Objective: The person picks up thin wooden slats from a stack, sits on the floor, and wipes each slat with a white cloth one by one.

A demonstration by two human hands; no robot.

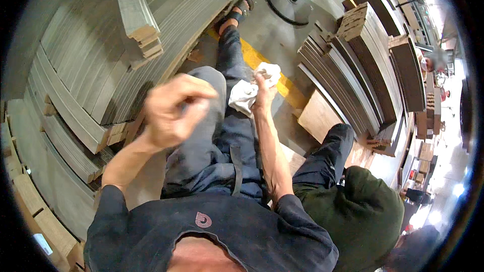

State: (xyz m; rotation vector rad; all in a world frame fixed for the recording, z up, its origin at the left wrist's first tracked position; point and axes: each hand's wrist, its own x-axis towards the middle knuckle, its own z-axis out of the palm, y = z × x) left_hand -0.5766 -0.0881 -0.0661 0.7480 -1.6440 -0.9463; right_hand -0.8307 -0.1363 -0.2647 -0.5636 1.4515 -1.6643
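Observation:
My right hand (264,96) is closed round a crumpled white cloth (243,97), which bunches out on both sides of the fingers above my thighs. Whether it is a rag or a pair of gloves I cannot make out. To the left, my left hand (177,110) is raised over my bent knee (207,81), somewhat blurred by motion. Its fingers are loosely curled, the thumb stands apart from them, and nothing shows between. My other leg stretches forward to a dark sandal (241,11).
Stacked grey boards (75,80) fill the left, with short profiled strips (138,25) jutting over them. More board stacks (348,75) stand on the right. Close on my right sits a person in a dark green top (360,211). A yellow line (286,88) crosses the floor beyond my hands.

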